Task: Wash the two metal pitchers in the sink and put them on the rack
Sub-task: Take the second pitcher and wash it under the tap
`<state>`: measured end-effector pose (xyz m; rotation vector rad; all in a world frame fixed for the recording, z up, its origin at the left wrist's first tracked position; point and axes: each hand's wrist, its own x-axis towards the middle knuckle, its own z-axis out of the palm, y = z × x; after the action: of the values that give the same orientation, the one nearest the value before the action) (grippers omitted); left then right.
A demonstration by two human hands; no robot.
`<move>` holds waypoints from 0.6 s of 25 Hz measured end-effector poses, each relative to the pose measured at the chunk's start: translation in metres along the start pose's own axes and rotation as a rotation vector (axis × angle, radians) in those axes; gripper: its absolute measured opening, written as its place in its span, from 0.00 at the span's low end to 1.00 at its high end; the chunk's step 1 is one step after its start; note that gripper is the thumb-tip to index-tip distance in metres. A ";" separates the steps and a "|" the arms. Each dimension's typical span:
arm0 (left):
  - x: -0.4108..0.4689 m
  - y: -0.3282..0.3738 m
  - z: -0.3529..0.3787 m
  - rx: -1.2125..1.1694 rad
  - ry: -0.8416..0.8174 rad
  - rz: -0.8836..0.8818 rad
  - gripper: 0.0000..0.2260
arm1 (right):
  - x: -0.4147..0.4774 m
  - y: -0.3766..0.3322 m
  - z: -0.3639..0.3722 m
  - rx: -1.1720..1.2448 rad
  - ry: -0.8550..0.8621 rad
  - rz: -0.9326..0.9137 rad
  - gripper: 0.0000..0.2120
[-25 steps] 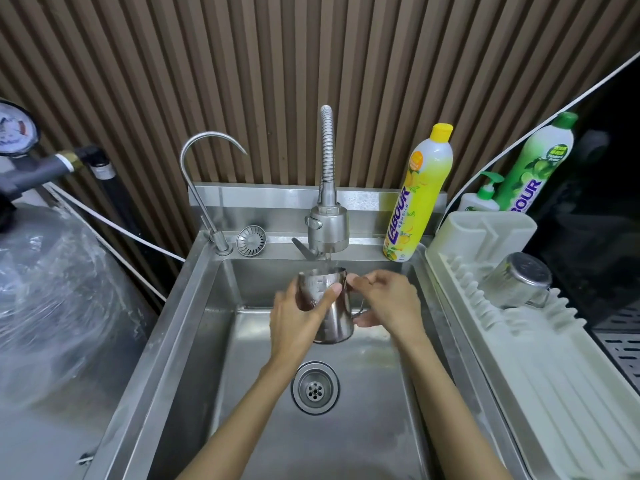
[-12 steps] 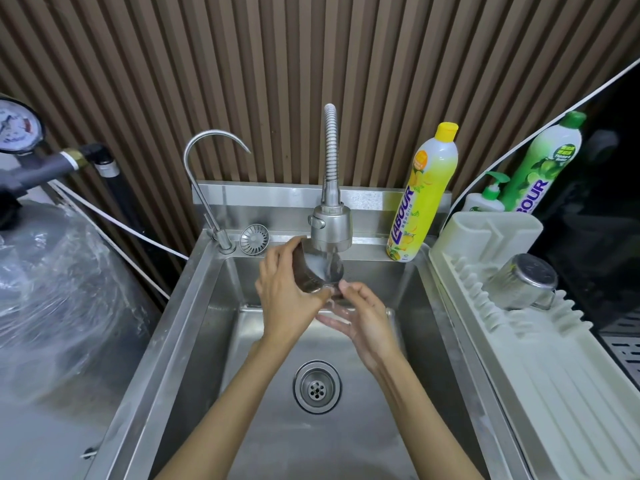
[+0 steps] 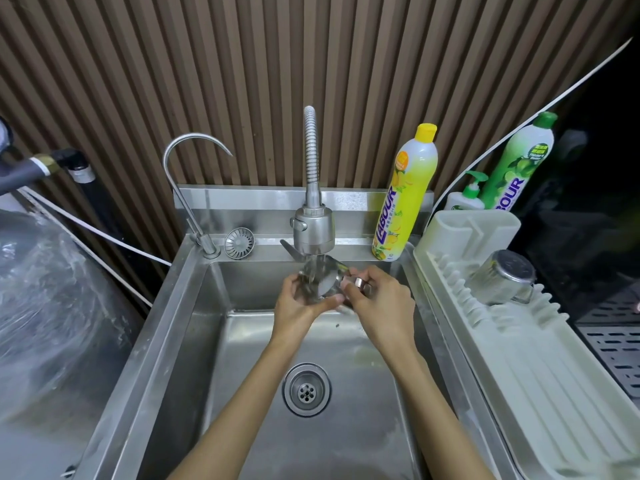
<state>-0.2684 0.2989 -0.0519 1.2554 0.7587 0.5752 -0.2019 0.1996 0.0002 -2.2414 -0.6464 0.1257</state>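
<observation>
A small metal pitcher (image 3: 323, 280) is tilted under the running spray faucet (image 3: 313, 233), above the back of the steel sink (image 3: 180, 341). My left hand (image 3: 296, 301) cups it from below and from the left. My right hand (image 3: 377, 299) grips its right side at the handle. Water runs over the pitcher, and my fingers hide its lower part. A second metal pitcher (image 3: 502, 277) lies on its side on the white dish rack (image 3: 540, 382) at the right, base toward me.
A thin gooseneck tap (image 3: 188, 188) and a loose strainer (image 3: 239, 243) sit at the sink's back left. A yellow detergent bottle (image 3: 405, 192) stands at the back right, with green bottles (image 3: 516, 164) behind the rack. The drain (image 3: 306, 389) lies below my hands. Plastic-wrapped bulk fills the left.
The pitcher has been turned under the stream. My right hand moved from beneath it up to its right side, and my left hand dropped from its upper left to under it.
</observation>
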 end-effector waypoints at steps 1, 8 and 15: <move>0.005 0.001 0.001 -0.032 -0.003 0.060 0.32 | 0.001 0.004 0.003 0.180 0.002 0.007 0.05; -0.002 0.034 -0.013 0.421 0.202 0.390 0.36 | 0.002 0.017 0.039 1.205 -0.419 0.339 0.09; -0.005 0.037 -0.014 0.554 0.147 0.067 0.30 | 0.009 0.010 0.025 0.741 -0.191 0.377 0.09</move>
<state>-0.2819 0.3125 -0.0163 1.7660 1.0456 0.5323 -0.1970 0.2145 -0.0232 -1.6062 -0.2025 0.6615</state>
